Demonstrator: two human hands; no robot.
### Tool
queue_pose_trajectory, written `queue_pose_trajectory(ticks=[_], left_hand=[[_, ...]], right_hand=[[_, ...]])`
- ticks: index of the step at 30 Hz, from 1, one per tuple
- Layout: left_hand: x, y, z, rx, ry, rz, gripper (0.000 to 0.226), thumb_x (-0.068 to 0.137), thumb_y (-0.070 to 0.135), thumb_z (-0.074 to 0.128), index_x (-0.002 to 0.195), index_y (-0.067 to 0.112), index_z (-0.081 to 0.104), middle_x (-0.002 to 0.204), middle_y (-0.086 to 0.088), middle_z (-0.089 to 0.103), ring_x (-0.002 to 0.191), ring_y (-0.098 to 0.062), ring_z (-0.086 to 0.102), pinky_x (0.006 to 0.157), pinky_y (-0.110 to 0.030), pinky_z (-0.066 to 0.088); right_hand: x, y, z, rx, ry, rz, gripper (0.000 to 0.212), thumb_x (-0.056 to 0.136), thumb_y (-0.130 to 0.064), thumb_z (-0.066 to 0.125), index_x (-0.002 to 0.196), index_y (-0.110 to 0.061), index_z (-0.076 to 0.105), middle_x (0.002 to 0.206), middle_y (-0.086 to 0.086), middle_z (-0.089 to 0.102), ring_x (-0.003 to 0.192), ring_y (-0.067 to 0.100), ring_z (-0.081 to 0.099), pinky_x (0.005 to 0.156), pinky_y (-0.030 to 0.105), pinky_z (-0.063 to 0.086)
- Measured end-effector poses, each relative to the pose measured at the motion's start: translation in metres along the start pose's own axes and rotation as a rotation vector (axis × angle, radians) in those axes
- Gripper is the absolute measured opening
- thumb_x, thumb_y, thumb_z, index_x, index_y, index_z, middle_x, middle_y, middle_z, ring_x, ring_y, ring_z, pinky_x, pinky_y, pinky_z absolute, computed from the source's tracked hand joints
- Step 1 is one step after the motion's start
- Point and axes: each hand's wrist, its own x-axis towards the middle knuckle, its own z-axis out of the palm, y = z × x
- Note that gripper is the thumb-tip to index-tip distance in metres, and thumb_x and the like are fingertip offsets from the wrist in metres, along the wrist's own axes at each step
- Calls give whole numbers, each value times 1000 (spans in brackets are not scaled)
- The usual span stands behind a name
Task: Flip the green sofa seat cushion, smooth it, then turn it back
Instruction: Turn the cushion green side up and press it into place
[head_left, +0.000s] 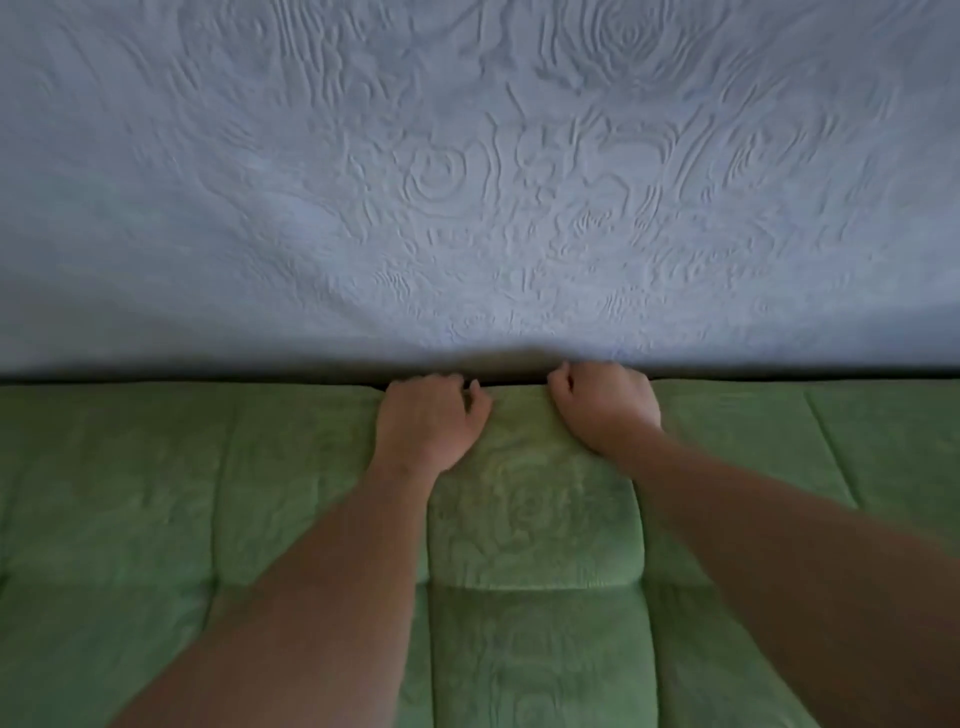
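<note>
The green sofa seat cushion (530, 514) lies flat across the lower half of the view, its patterned fabric divided by stitched seams. Both my hands reach to its far edge, where it meets the pale backrest. My left hand (428, 418) has its fingers curled over that back edge, left of centre. A short way to the right, my right hand (605, 402) grips the same edge with curled fingers. The fingertips of both hands are hidden in the dark gap behind the cushion.
A pale grey-white textured backrest (467, 182) fills the upper half of the view and presses close to the cushion's back edge. The green seat (104, 493) stretches out to the left and right (883, 441) of my arms.
</note>
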Motion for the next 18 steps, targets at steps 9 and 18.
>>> queue_pose_trajectory(ticks=[9, 18], left_hand=[[34, -13, 72, 4, 284, 84, 34, 84, 22, 47, 51, 14, 55, 46, -8, 54, 38, -26, 48, 46, -25, 28], [32, -12, 71, 0, 277, 88, 31, 84, 21, 49, 54, 14, 55, 50, -9, 55, 43, -29, 52, 49, -29, 33]], right_hand=[[31, 18, 74, -31, 375, -126, 52, 87, -27, 44, 39, -11, 53, 37, 9, 48, 28, 26, 42, 44, 20, 22], [28, 16, 80, -51, 514, -130, 48, 87, -24, 47, 40, -12, 53, 37, 6, 47, 29, 25, 42, 44, 19, 25]])
